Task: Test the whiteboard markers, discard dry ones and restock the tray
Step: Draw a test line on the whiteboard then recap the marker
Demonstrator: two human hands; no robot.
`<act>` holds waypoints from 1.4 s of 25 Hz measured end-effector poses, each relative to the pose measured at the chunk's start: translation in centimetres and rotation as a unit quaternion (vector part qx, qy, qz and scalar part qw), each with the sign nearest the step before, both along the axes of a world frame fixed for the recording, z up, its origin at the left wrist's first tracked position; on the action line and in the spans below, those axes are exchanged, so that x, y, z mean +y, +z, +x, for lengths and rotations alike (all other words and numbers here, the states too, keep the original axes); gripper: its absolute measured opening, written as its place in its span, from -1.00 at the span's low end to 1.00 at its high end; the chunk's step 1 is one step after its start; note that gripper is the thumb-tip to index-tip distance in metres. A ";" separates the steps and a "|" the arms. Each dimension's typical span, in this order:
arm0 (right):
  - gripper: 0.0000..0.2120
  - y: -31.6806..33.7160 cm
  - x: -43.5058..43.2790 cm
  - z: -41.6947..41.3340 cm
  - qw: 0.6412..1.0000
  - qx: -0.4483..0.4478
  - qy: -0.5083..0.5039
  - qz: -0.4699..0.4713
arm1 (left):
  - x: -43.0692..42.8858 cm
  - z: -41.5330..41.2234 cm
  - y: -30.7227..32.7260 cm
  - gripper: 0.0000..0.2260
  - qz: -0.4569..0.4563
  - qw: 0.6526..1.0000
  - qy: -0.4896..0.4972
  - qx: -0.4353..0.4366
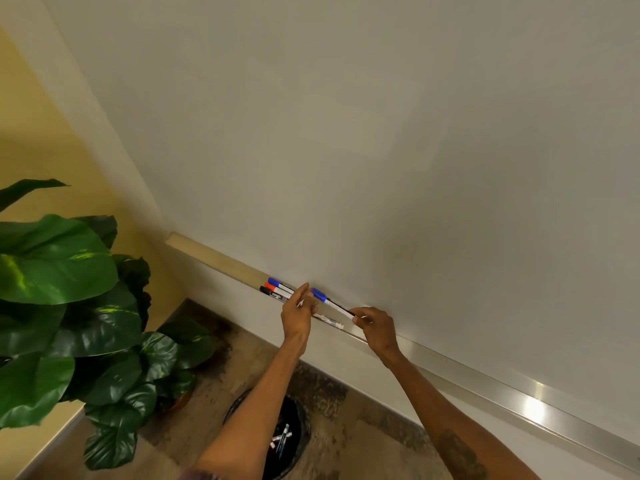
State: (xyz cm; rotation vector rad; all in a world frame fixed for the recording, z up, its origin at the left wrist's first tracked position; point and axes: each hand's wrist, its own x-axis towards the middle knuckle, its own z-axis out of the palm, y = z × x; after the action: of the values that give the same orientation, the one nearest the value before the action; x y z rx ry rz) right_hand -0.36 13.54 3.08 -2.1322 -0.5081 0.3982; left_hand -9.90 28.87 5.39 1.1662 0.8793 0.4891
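Pinched the tail end of a blue-capped marker [333, 304] between thumb and fingers of the right hand [376, 328], just above the tray [450, 372], barrel slanted up and leftward along it. Held the left hand [297, 315] at the marker's cap end, fingers half curled beside the cap; could not tell whether gripping it or only touching.

Found one pale marker [328, 321] lying in the tray directly beneath both hands. Found three more capped ones side by side in the tray just left of the left hand: a blue marker [277, 284], a red marker [272, 288] and a black marker [273, 294].

Faced the whiteboard [346, 133] rising from the tray's back edge. Had a dark round bin [294, 415] on the floor [329, 403] below the tray, discarded markers [282, 438] inside, and a large-leaved plant [69, 289] well left of the tray.
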 end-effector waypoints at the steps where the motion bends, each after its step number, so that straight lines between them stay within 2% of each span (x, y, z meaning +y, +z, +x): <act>1: -0.82 -0.8 0.5 0.3 1.000 0.000 -0.013 -0.011 | 0.5 0.0 -0.8 -0.69 0.010 0.999 -0.007 0.032; 6: -0.81 -4.0 2.8 0.9 0.996 -0.001 -0.056 -0.073 | 2.0 -1.5 -4.3 -0.66 0.098 0.973 -0.092 0.187; 10: -0.78 -6.0 4.6 0.6 0.994 -0.023 -0.060 -0.091 | 2.8 -2.4 -5.9 -0.64 0.105 0.956 -0.146 0.232; 15: -0.78 -7.3 5.7 0.1 0.992 -0.051 -0.028 -0.111 | 3.2 -3.0 -7.1 -0.69 0.107 0.948 -0.157 0.255; 25: -0.69 -7.2 5.0 0.0 0.993 -0.013 0.002 -0.117 | 1.5 -3.2 -7.2 -0.72 0.131 0.940 -0.167 0.268; 35: -0.66 -4.2 -3.7 0.2 0.994 -0.021 0.006 -0.110 | -6.3 1.1 -3.4 -0.73 0.195 0.927 -0.216 0.238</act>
State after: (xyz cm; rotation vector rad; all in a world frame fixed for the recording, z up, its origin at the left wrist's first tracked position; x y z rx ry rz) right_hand -0.21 9.86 -1.14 -2.3542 -0.5214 0.4346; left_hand -8.84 22.55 2.02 1.8431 0.9177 0.0043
